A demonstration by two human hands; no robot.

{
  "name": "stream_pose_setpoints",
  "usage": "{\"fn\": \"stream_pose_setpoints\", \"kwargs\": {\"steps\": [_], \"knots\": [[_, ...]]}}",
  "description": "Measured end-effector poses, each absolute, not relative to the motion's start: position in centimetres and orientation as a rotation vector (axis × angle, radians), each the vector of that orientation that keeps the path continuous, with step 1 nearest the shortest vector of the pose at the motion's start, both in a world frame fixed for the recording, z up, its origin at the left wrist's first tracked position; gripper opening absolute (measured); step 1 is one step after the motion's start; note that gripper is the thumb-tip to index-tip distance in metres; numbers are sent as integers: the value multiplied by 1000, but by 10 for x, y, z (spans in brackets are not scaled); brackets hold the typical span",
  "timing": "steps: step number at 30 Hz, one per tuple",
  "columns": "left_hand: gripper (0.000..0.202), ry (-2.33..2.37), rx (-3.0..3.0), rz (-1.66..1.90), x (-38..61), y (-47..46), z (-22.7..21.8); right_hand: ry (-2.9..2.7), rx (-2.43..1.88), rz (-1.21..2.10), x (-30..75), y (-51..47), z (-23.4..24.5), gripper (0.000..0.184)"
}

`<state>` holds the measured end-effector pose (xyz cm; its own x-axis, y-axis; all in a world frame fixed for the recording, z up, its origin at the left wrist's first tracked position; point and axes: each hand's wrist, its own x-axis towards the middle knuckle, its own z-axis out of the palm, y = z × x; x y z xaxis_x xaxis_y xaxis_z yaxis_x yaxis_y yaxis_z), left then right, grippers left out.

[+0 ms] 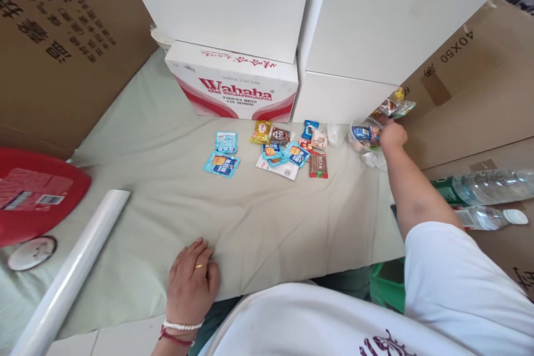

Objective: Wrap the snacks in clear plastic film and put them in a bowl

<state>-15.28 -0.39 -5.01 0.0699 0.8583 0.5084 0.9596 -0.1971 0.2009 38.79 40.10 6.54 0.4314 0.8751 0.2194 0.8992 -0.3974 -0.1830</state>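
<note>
My left hand (192, 275) rests on the pale green cloth (167, 189) near its front edge, fingers curled loosely with a gold ring showing, holding nothing. My right hand (392, 134) reaches far right to a clear plastic bag of snacks (367, 136) and is closed at the bag's edge; what the fingers grip is hidden. Several small snack packets (287, 147) lie spread on the cloth in front of a Wahaha water box (237, 86). Two blue packets (223, 156) lie a little apart to the left.
White boxes (375, 28) stand behind the snacks. Brown cartons flank both sides (54, 50). A white roll (70, 275) lies at front left beside a red lid-like object (37, 194). Plastic water bottles (484, 189) lie at right. A green container (386, 286) sits below the cloth's edge.
</note>
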Motion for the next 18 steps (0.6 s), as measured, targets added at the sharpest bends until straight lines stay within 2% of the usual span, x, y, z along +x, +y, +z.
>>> {"fn": "stream_pose_setpoints", "kwargs": {"steps": [2,5,11,15,18], "knots": [[23,-1874,-2139,-802,-152,-4,-49,-1558,-2423,-211,392,399,67,33],[22,-1870,-2136,-801,-152,-4,-48,-1529,-2352,-198,401,392,76,28],[20,-1857,-2129,-817,-150,-3,-48,-1167,-2307,-79,403,340,69,46],[21,-1881,-2127,-893,-153,-4,-51,-1141,-2268,199,387,279,35,42],[19,-1894,-2147,-1047,-155,-8,-51,-1147,-2173,381,357,229,10,30]]}}
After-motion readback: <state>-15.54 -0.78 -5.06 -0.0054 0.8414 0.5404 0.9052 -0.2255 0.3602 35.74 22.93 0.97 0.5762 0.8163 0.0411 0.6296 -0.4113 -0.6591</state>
